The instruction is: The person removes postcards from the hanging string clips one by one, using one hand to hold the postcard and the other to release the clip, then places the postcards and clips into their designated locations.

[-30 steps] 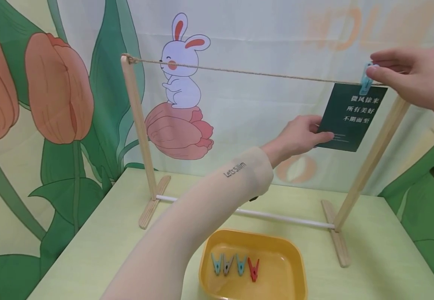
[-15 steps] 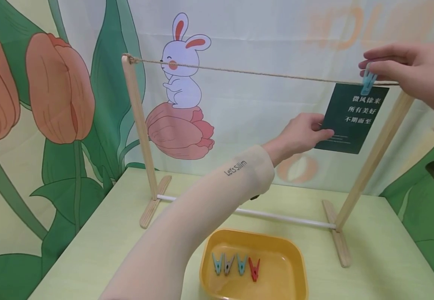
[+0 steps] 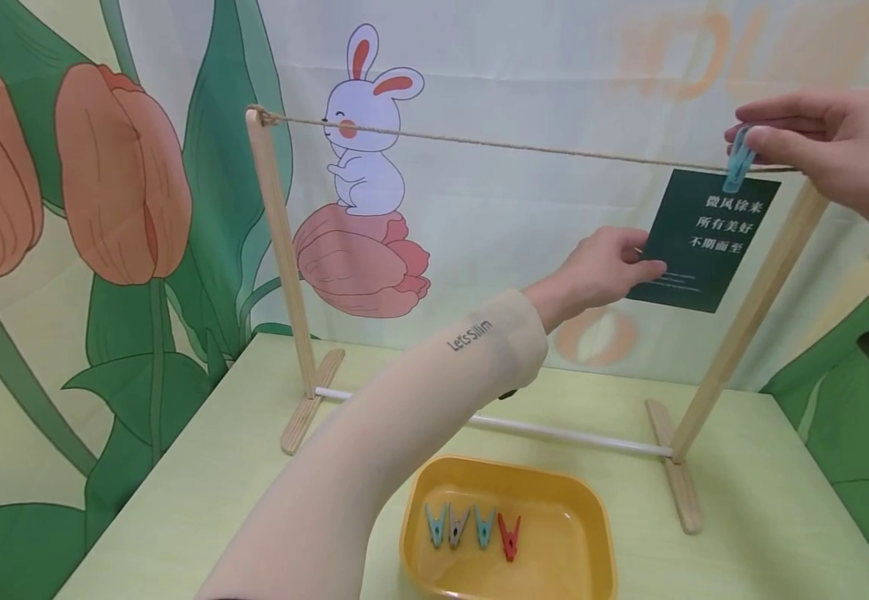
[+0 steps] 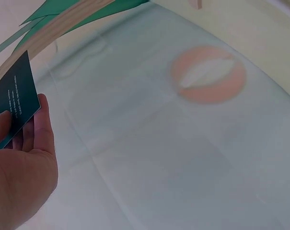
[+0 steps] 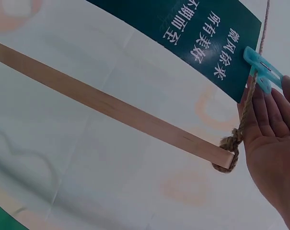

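Observation:
A dark green card [image 3: 696, 250] with white writing hangs under the twine line [image 3: 509, 146], near the line's right end. My left hand [image 3: 602, 262] pinches the card's lower left edge, thumb in front and fingers behind. At the card's top, a light blue clothespin [image 3: 738, 160] sits over the twine. My right hand [image 3: 846, 150] holds this clothespin by its upper end between thumb and fingers. In the right wrist view the clothespin [image 5: 260, 67] bites the card's edge at the twine, with the thumb on one handle and the fingers behind the other.
A yellow tray [image 3: 565, 575] on the table holds several clothespins, among them a red clothespin [image 3: 510, 537]. Two wooden posts, the left post [image 3: 278, 250] and the right post [image 3: 749, 325], carry the twine. A white rod [image 3: 554, 432] joins their feet. A printed cloth [image 3: 494, 67] hangs behind.
Both hands stay almost in place on the card and the clothespin. The card's lower edge has dropped slightly, and the clothespin has shifted a little to the right.

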{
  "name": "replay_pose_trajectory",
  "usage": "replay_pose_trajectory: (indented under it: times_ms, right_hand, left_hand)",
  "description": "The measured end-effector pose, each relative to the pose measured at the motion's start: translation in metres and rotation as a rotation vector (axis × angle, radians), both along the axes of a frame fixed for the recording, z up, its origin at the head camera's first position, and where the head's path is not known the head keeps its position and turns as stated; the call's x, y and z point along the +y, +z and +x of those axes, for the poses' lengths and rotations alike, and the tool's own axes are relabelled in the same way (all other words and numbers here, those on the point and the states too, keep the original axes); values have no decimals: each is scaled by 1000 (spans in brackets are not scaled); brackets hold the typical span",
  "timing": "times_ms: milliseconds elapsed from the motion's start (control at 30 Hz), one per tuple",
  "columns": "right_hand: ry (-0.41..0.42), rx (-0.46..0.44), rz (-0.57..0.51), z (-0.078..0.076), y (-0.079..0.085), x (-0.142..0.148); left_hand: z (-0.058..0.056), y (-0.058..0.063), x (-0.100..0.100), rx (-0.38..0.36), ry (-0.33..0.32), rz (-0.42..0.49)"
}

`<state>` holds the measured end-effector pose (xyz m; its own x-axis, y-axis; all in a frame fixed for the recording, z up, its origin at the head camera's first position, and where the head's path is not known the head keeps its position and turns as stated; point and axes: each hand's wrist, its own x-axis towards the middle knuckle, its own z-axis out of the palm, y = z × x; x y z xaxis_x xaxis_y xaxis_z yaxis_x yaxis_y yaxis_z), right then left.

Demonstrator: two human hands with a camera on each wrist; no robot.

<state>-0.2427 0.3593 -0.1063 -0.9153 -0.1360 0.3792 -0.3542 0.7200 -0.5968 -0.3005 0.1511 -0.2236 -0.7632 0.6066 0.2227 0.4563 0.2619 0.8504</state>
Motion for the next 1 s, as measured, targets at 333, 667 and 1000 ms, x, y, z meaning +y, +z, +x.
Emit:
replay_pose_trajectory:
  times_ms: [333,667,1000]
  right_hand:
    - [-90,122,-38,-1,-2,-10]
    - [-107,216,-186,1,3,-13]
    - [114,136,-400,12,-2,-20]
  left_hand:
    - [1,1,-3,8,-7,-9]
    - [2,-2,-10,19,-43,-12]
    - [1,-5,-27,12,-72,26]
